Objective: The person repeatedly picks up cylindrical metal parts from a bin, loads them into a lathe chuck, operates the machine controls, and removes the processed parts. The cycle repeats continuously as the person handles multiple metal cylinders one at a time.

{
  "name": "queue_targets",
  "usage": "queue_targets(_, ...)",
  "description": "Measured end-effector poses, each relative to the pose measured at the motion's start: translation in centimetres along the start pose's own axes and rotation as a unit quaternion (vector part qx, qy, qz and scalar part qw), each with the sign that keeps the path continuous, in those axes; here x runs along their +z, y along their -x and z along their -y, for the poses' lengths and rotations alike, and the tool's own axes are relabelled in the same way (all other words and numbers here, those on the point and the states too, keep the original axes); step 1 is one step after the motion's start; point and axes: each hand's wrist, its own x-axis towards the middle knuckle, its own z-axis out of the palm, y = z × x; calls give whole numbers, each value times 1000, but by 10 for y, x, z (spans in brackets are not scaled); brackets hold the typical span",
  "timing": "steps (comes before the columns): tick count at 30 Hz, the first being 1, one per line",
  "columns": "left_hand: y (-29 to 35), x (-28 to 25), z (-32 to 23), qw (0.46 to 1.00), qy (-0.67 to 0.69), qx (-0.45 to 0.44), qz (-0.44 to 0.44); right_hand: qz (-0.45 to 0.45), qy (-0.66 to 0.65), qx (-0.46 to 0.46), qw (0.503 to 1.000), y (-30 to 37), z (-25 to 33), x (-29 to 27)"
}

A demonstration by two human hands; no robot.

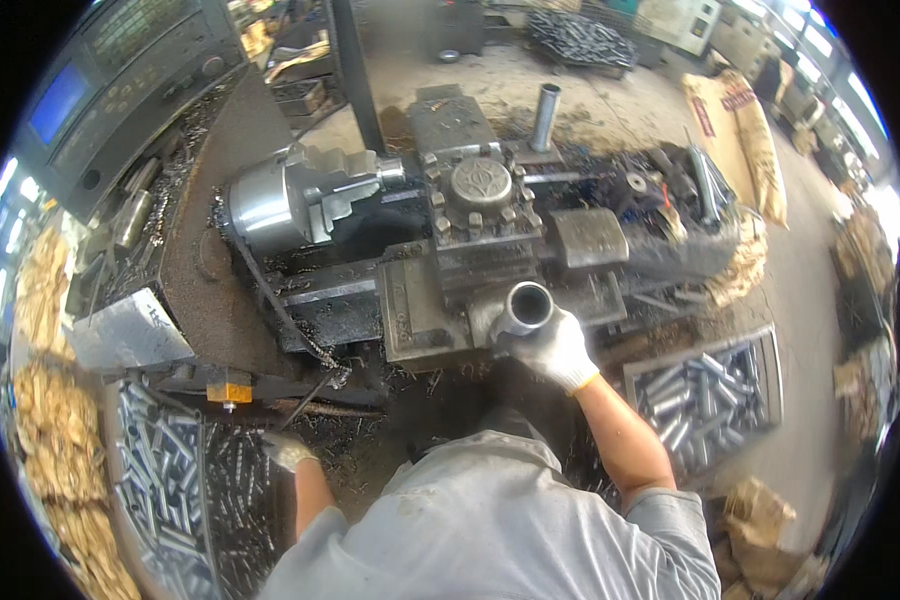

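Note:
My right hand [555,350], in a white glove, is closed round the side of a hollow metal tube [513,323] at the front of the lathe carriage [410,310]. The tube's open round end faces up. Lower left, my left hand [288,452], also gloved, is closed at the lower end of a thin metal rod [308,402]; its fingers are dark and partly hard to make out. Curly metal chips cling about the rod's far end. The lathe chuck [270,205], with stepped jaws, is left of the round-topped tool post [481,182].
Metal trays of cut tube pieces stand at the lower left [165,490] and right [705,405]. An upright tube [545,118] stands behind the tool post. Dark chips fill a bin [240,500] beside my left hand. Sacks [735,140] lean at the far right.

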Motion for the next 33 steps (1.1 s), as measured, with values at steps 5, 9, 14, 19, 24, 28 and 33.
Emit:
queue_targets(5,-33,-104,-17,874,421,-226,-84,121,41,-28,991,-56,-4,-18)
queue_targets(9,-46,-138,-18,911,398,-94,-62,251,99,-157,950,-106,-24,-85)
queue_targets(14,-78,-106,11,700,661,-235,134,187,-236,-115,947,-249,-21,-161)
queue_targets(19,-48,-50,-20,636,732,-204,133,233,-246,-126,932,-370,5,-52)
queue_targets(24,52,-26,-66,705,670,-178,150,476,127,-295,819,-460,22,26)
queue_targets(28,89,-94,-89,832,540,-55,114,166,474,-273,820,-515,70,-51)
queue_targets(33,-11,-264,-220,844,453,253,-133,-37,483,-258,836,-475,157,-58)
